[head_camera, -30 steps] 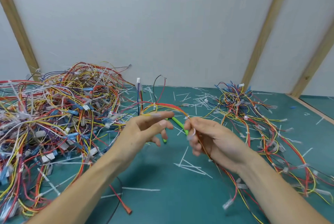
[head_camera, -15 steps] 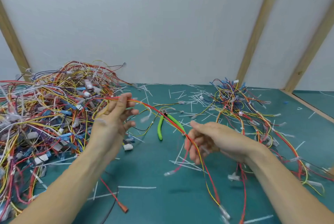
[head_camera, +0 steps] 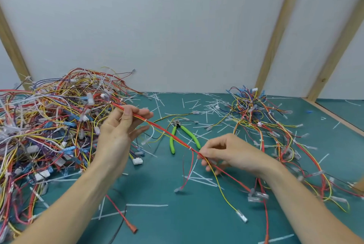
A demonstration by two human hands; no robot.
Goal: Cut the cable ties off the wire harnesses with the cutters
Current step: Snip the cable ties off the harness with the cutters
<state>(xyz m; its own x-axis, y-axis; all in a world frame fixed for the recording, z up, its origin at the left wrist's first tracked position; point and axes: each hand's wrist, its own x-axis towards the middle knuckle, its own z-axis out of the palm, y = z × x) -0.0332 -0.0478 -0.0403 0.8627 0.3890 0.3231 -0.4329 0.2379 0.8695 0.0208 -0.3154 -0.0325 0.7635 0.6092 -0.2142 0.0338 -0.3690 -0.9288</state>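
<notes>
Left hand (head_camera: 120, 135) and right hand (head_camera: 222, 153) pinch a taut red-and-yellow wire harness (head_camera: 169, 135) above green-handled cutters (head_camera: 182, 135); tangled multicoloured wire pile (head_camera: 49, 125) at left on the teal table (head_camera: 177, 214).

Green-handled cutters (head_camera: 184, 135), red-and-yellow harness (head_camera: 169, 135), white cut ties (head_camera: 199, 178), teal table (head_camera: 167, 224).

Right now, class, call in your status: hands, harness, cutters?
Left hand and right hand pinch one harness taut. Cutters idle on mat beneath. White tie uncut.
</notes>
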